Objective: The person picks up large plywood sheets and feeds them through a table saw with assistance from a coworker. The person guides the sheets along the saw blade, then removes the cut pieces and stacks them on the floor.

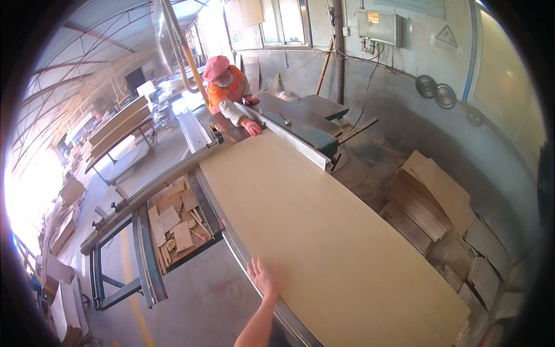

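A long, pale yellowish wood panel lies flat across a sliding table saw, reaching from near me to the far end. My left hand rests on the panel's left edge, fingers spread and slightly blurred, holding nothing. Just beneath that edge runs the saw's metal sliding rail. My right hand does not show. At the panel's far end, a co-worker in a pink cap, mask and orange top leans in. One of the co-worker's red-gloved hands touches the far edge, close to the metal fence.
Left of the panel, a tray holds wood offcuts and a tape measure. A metal outrigger frame extends beside it. Stacked boards lean on the right. Saw blades and an electrical box hang on the wall.
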A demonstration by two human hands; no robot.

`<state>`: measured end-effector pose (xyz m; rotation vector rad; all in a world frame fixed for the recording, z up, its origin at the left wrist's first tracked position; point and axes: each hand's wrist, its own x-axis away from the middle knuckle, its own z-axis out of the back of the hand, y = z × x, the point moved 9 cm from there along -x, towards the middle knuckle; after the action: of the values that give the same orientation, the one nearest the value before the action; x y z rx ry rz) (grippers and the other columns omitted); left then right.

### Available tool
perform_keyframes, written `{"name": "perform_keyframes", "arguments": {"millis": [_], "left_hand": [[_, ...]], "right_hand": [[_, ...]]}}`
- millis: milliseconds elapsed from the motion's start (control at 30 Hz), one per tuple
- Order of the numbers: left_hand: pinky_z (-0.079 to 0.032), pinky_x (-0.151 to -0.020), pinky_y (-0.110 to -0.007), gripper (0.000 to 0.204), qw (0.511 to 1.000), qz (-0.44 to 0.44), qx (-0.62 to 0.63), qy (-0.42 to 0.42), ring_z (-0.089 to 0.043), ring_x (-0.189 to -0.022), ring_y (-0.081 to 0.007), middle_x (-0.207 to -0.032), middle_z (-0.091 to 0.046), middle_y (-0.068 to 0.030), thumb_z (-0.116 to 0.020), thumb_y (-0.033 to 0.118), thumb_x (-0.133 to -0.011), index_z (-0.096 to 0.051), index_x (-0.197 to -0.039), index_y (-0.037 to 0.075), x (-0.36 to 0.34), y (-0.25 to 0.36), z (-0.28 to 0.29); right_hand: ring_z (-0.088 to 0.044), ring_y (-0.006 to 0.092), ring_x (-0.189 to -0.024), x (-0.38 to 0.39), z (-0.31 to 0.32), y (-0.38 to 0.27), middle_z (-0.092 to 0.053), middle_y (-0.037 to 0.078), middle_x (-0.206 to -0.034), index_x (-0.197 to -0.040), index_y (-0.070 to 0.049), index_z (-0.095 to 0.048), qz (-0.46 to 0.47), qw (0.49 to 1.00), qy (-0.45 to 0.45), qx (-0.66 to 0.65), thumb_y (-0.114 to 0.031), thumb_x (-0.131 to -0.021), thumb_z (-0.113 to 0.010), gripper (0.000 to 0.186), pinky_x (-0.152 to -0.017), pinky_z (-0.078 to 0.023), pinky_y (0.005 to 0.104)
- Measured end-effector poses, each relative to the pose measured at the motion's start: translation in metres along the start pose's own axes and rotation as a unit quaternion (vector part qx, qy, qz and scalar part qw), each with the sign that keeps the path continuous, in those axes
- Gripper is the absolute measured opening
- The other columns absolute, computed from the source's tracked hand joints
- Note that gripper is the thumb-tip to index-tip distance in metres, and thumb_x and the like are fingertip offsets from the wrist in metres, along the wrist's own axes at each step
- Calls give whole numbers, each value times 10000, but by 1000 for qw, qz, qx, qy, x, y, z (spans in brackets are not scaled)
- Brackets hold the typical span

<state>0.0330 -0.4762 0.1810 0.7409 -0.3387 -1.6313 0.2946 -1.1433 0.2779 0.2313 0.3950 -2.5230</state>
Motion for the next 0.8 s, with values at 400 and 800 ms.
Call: {"name": "perform_keyframes", "arguments": {"millis": [400,800], "left_hand": [[-258,-1245,-520,622,996,40,31,76,-325,-1506,-442,-1586,-407,-297,-642,309,-991,-504,-1429,-110,-275,-144,5],[-324,-1204,-473,388,994,12,20,103,-513,-1388,-352,-1421,-623,-183,-514,247,-1037,-665,-1282,-14,-361,-138,-33]], "right_hand": [[-583,384,-1294,-41,-151,-430,-583,162,-1448,-1351,-93,-621,257,950,-108,-140,-292,-914,-772,503,-1026,-505,495],[-634,372,-1235,-91,-172,-536,-666,172,-1329,-1201,-64,-715,252,962,-21,-99,-133,-907,-760,306,-1008,-529,479]]}}
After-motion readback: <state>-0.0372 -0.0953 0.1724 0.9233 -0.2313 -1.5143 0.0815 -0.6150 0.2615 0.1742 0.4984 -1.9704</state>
